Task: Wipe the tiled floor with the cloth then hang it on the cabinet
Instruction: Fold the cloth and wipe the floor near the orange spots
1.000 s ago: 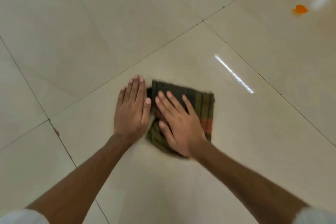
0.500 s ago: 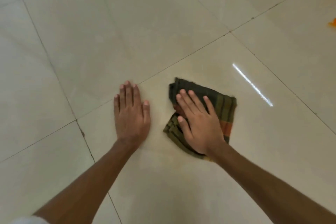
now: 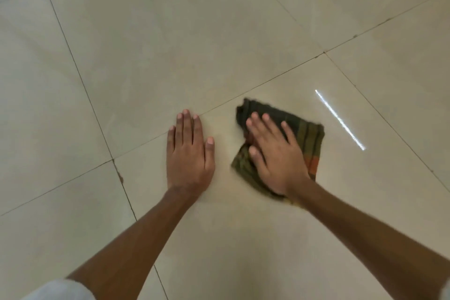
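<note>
A folded dark green cloth [image 3: 307,138] with an orange stripe lies on the glossy cream tiled floor [image 3: 146,51]. My right hand [image 3: 275,153] presses flat on top of it, fingers spread and thumb against its left fold, covering most of its middle. My left hand [image 3: 188,153] rests palm down on the bare tile to the left of the cloth, a gap apart from it, holding nothing. No cabinet is in view.
Dark grout lines [image 3: 263,83] cross the floor diagonally, with a chipped spot [image 3: 120,179] at one joint. A bright streak of reflected light [image 3: 339,119] lies on the tile right of the cloth. White sleeve edges show at the bottom corners.
My right hand has slid the cloth to the right, away from my left hand, opening a gap between them. My left hand stayed planted on the tile.
</note>
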